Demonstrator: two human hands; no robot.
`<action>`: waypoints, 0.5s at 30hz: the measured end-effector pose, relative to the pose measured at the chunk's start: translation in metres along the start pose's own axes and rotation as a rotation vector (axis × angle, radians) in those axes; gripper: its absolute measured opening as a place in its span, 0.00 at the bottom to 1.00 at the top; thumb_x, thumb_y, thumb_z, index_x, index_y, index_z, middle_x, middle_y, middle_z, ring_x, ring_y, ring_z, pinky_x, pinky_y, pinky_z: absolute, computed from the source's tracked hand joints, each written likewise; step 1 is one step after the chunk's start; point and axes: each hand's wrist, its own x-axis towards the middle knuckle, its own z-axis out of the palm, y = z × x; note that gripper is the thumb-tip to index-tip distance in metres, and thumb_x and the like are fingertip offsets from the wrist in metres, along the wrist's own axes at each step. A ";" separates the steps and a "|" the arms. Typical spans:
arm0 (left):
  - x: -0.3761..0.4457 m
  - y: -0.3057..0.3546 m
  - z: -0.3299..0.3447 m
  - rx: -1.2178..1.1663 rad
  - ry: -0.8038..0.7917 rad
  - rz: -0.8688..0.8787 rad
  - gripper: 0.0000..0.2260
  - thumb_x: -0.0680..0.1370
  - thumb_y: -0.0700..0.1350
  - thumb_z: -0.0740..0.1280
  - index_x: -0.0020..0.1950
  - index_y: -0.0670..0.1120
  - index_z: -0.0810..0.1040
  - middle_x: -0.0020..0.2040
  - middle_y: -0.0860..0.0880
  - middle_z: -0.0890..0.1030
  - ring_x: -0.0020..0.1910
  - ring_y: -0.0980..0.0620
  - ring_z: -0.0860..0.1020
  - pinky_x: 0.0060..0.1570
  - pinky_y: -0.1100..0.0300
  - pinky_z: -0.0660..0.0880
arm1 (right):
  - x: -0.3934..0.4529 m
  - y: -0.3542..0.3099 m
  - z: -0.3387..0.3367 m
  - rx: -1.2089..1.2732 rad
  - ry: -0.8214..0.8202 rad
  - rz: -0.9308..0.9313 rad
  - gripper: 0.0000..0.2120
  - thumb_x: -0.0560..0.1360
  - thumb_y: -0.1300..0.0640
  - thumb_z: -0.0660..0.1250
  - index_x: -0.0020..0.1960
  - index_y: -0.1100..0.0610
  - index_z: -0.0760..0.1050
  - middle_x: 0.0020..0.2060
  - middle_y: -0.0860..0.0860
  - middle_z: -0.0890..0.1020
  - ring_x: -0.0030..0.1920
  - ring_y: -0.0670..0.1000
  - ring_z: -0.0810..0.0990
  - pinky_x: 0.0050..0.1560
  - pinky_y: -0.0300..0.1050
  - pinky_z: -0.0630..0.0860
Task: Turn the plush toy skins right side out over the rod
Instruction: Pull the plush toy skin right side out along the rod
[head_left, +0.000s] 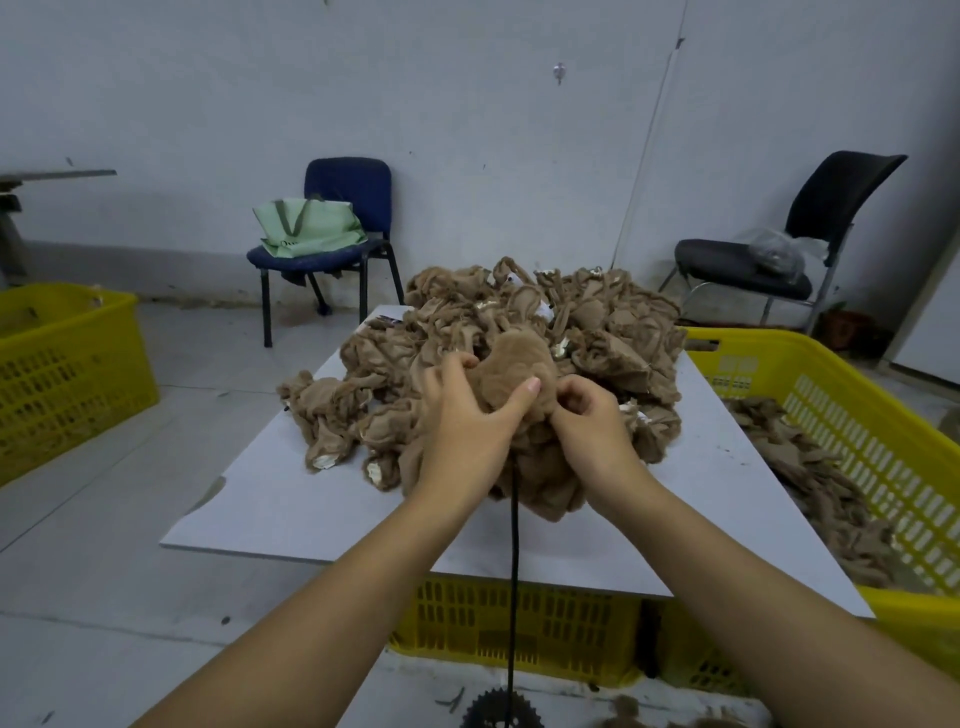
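Note:
A thin black rod (514, 571) rises from a toothed round base (500, 711) at the bottom edge of the frame. Its top is hidden inside a brown plush skin (511, 371) whose upper part shows fuzzy fur. My left hand (467, 415) grips that skin from the left, thumb pressed against the fur. My right hand (587, 423) pinches the skin's fabric on the right, fingers curled in. Behind them, a large heap of inside-out brown skins (597, 332) lies on a white board (311, 499).
The board rests on a yellow crate (519, 629). A second yellow crate (852, 415) at the right holds brown skins; a third (67, 364) stands at the left. A blue chair with a green bag (332, 223) and a black chair (779, 249) stand against the wall.

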 end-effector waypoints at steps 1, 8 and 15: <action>-0.001 -0.003 -0.001 0.118 0.084 0.124 0.23 0.74 0.59 0.73 0.62 0.52 0.69 0.60 0.52 0.66 0.60 0.51 0.70 0.53 0.59 0.72 | -0.002 0.001 -0.002 0.016 0.024 0.026 0.10 0.79 0.59 0.68 0.45 0.66 0.77 0.43 0.62 0.83 0.46 0.61 0.82 0.48 0.53 0.82; -0.006 -0.025 -0.010 0.218 -0.147 0.208 0.15 0.79 0.53 0.69 0.42 0.44 0.73 0.40 0.48 0.75 0.38 0.48 0.76 0.37 0.47 0.74 | -0.017 0.004 -0.015 0.173 -0.103 0.153 0.08 0.80 0.57 0.68 0.42 0.58 0.78 0.36 0.52 0.83 0.37 0.48 0.83 0.38 0.42 0.80; -0.015 -0.018 0.002 -0.345 -0.235 -0.451 0.10 0.77 0.49 0.73 0.42 0.43 0.81 0.32 0.53 0.82 0.32 0.58 0.81 0.33 0.61 0.77 | -0.031 0.010 -0.023 0.224 -0.317 0.215 0.08 0.80 0.55 0.67 0.42 0.55 0.79 0.41 0.53 0.84 0.42 0.46 0.84 0.36 0.36 0.78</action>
